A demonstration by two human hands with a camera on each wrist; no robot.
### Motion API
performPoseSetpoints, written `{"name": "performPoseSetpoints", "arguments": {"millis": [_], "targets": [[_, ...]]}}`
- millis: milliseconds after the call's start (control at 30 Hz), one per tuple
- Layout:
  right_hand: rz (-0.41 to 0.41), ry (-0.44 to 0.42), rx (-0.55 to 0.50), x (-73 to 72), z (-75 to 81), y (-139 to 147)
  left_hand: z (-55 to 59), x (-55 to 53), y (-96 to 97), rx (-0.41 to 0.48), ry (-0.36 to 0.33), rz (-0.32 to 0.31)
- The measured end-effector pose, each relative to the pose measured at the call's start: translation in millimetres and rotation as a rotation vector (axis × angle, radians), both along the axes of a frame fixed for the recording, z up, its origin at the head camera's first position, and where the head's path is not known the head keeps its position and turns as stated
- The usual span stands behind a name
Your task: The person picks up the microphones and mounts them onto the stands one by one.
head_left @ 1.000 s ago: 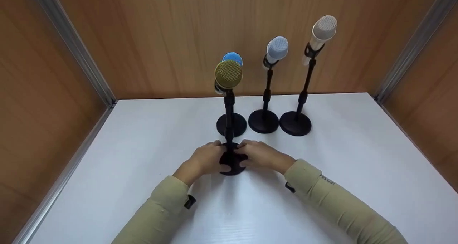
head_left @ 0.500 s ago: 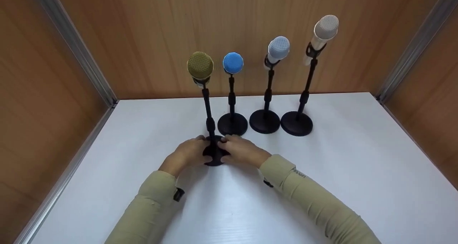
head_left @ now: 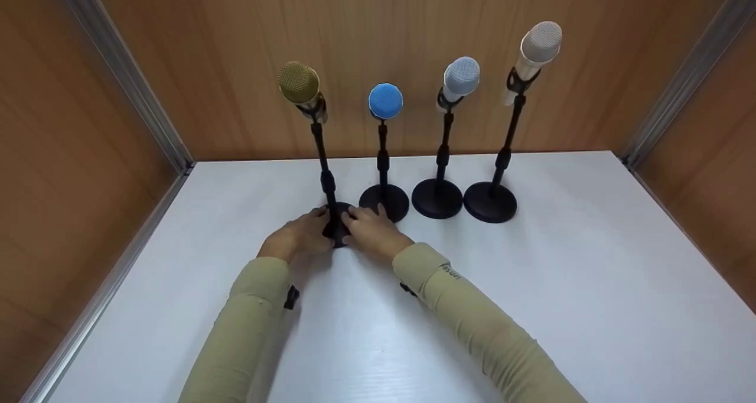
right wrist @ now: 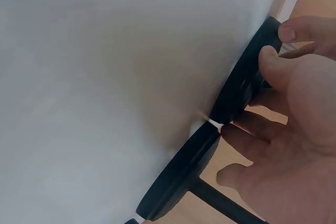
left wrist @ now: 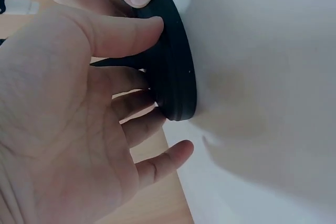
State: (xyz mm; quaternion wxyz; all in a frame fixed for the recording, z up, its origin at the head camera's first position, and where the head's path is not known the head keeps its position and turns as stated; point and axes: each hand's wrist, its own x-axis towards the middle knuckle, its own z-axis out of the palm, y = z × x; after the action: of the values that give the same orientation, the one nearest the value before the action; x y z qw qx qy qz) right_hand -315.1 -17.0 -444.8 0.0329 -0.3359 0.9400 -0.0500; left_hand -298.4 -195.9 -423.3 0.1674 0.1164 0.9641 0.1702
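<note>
A gold-headed microphone [head_left: 299, 83] is clipped on a black desktop stand with a round base [head_left: 338, 235], leaning slightly left in the head view. My left hand [head_left: 299, 235] grips the left side of that base, its thumb on the top face near the rim in the left wrist view, the little finger stretched away. From the other side my right hand [head_left: 375, 234] holds the same base between thumb and fingers. In the right wrist view, the neighbouring base [right wrist: 181, 174] sits almost edge to edge with the held base [right wrist: 244, 72], my right fingers by the narrow gap.
To the right stand a blue microphone [head_left: 385, 101], a pale blue one [head_left: 461, 77] and a taller white one [head_left: 541, 42], each on a black round-based stand. The white table [head_left: 590, 285] is enclosed by wooden panels [head_left: 236, 66] behind and at both sides.
Both hands have moved the gold microphone's stand left and toward the back, from in front of the blue one to its left side. The other stands have stayed put.
</note>
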Motion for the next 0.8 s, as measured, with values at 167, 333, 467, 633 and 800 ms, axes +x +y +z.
{"name": "performPoseSetpoints", "arguments": {"millis": [167,333,467,633,800], "targets": [[0.002,-0.048,-0.037,-11.4,-3.6,2.8,0.0,-12.4,-3.1,0.006,-0.002,0.047],[0.032,-0.094,-0.008,-16.3,-4.8,11.3,1.3,-21.8,-0.8,0.029,-0.012,0.090],[0.045,-0.134,-0.002,-15.6,-2.3,14.3,1.4,-27.0,1.3,-0.011,0.004,0.112],[0.033,-0.206,-0.025,-15.3,-0.5,15.1,0.5,-30.0,1.6,-0.065,0.033,0.106],[0.063,-0.266,-0.107,-18.1,-4.0,18.9,0.1,-29.8,0.2,-0.060,0.034,0.134]]}}
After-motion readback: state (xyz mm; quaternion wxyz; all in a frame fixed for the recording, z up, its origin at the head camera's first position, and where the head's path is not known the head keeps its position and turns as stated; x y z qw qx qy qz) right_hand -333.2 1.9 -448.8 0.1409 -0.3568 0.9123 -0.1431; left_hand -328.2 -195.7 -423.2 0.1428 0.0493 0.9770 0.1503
